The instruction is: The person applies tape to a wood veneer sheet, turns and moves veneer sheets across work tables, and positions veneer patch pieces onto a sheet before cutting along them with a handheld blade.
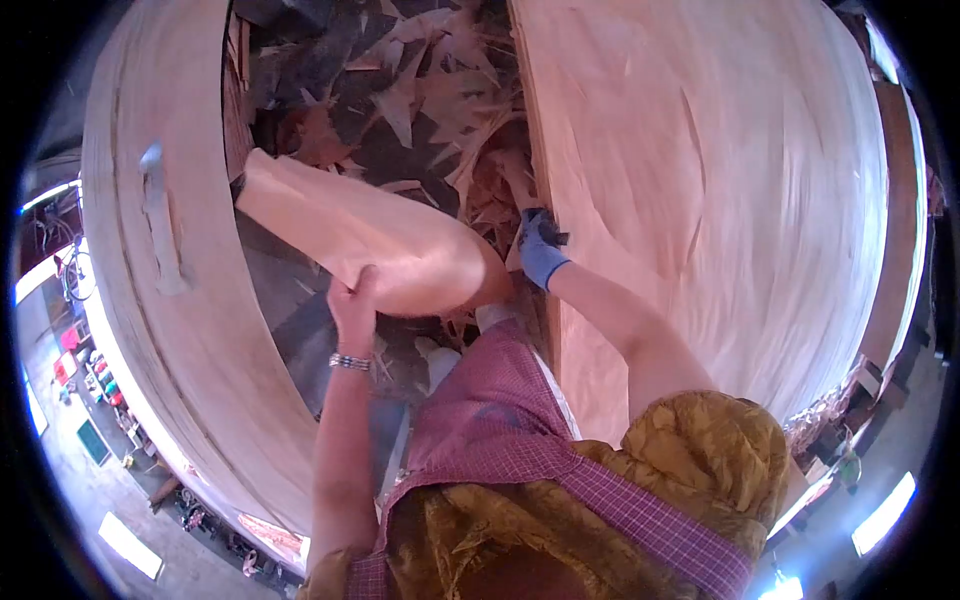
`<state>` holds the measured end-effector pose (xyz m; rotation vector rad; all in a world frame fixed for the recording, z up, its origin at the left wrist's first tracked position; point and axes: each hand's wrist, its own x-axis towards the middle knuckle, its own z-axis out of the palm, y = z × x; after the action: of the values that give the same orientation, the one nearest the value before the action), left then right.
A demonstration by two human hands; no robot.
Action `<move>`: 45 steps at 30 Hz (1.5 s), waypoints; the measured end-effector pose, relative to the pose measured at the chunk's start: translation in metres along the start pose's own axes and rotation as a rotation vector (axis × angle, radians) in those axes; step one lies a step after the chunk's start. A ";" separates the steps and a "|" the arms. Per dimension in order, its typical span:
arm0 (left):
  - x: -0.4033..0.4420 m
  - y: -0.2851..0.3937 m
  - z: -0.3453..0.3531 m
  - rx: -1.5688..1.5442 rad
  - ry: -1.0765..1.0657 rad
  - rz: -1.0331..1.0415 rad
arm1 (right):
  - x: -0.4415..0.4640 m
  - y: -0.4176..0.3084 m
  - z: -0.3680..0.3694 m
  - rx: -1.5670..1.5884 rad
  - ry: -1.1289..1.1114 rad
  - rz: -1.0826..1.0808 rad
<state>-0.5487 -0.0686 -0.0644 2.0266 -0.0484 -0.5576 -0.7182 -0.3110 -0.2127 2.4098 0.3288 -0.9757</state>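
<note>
My left hand point(354, 300), bare with a bracelet at the wrist, is closed on the near edge of a curved strip of wood veneer point(400, 245). The strip spans the gap between two veneer stacks, its far end raised near the left one. My right hand point(541, 250), in a blue glove, is at the edge of the right veneer stack point(720, 200). Its fingers look curled, and a small dark piece sticks out beside them; I cannot make out what it is. Part of the strip's right end curls down near my right hand.
The left veneer stack point(190, 330) has a loose sliver point(160, 225) on top. Torn veneer scraps point(430, 90) litter the dark floor between the stacks. My checked apron point(480, 410) hangs close to the right stack. Several shelved items point(110, 390) stand far left.
</note>
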 end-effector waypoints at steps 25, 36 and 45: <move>0.042 0.330 -0.350 -0.665 0.758 0.665 | 0.038 0.210 -0.321 2.030 1.588 0.265; 0.100 0.245 -0.596 -1.203 1.200 0.789 | 0.079 0.185 -0.660 1.904 0.484 -0.906; 0.157 0.089 -0.617 -0.377 1.578 0.424 | 0.182 0.294 -0.710 1.339 -0.078 -0.675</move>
<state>-0.1412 0.3523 0.2000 1.5137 0.5145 1.2460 -0.0614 -0.1647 0.2002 3.4832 0.6130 -2.0604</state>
